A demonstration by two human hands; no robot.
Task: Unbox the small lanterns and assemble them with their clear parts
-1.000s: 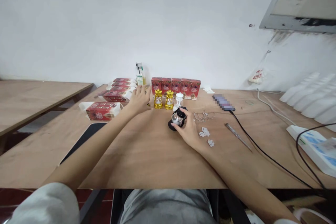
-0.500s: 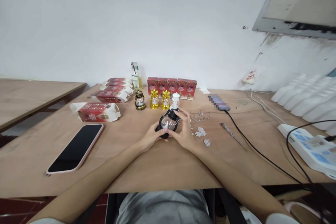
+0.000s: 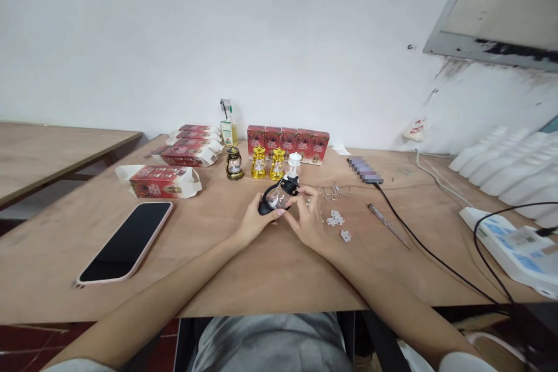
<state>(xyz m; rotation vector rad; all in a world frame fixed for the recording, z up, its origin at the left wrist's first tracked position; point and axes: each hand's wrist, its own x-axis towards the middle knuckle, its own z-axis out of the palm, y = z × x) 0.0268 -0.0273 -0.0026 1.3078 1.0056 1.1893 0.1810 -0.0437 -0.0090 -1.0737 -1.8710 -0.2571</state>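
A small black toy lantern (image 3: 277, 196) with a clear globe lies tilted between my hands above the wooden table (image 3: 244, 267). My left hand (image 3: 253, 223) grips its base end from below. My right hand (image 3: 307, 216) pinches its top end from the right. Just behind stand a dark lantern (image 3: 234, 163), two gold lanterns (image 3: 267, 163) and a white one (image 3: 294, 164) in a row. Small white plastic parts (image 3: 337, 224) and thin wire handles (image 3: 333, 191) lie to the right of my right hand.
A row of red boxes (image 3: 288, 142) stands by the wall, with open red cartons (image 3: 163, 181) to the left. A phone (image 3: 126, 242) lies face up at left. A screwdriver (image 3: 386, 224), a black cable (image 3: 436, 256), a blurred device (image 3: 364, 169) and a power strip (image 3: 510, 242) lie at right.
My left hand came back from the far boxes, leaving a dark lantern standing by the gold ones, and took hold of the black lantern. Both hands have tilted that lantern onto its side.
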